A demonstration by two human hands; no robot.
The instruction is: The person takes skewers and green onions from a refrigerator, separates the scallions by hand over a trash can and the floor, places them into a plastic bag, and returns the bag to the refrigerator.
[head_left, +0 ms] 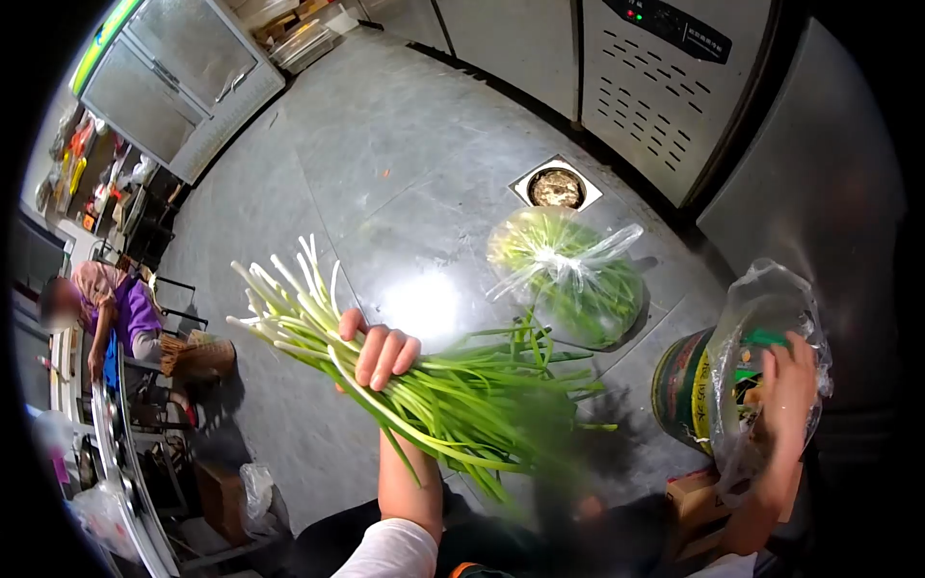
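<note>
My left hand (pixel 378 354) is closed around a thick bunch of scallions (pixel 482 395), held up in front of me. Their white root ends point to the upper left and the green tops fan out to the right, partly blurred. My right hand (pixel 788 380) reaches over a bucket lined with a clear plastic bag (pixel 814 318). Its fingers look stretched out and apart; a blurred green bit shows by the fingertips. The printed bucket (pixel 682 390) has scraps inside. On the floor lies a knotted clear bag of green vegetables (pixel 578 279).
A floor drain (pixel 556 188) sits beyond the knotted bag. Steel cabinets (pixel 665 87) line the right, and a glass-door fridge (pixel 178 82) stands at the upper left. A person in purple (pixel 135 303) is at the left beside a rack. A cardboard box (pixel 699 501) is below the bucket.
</note>
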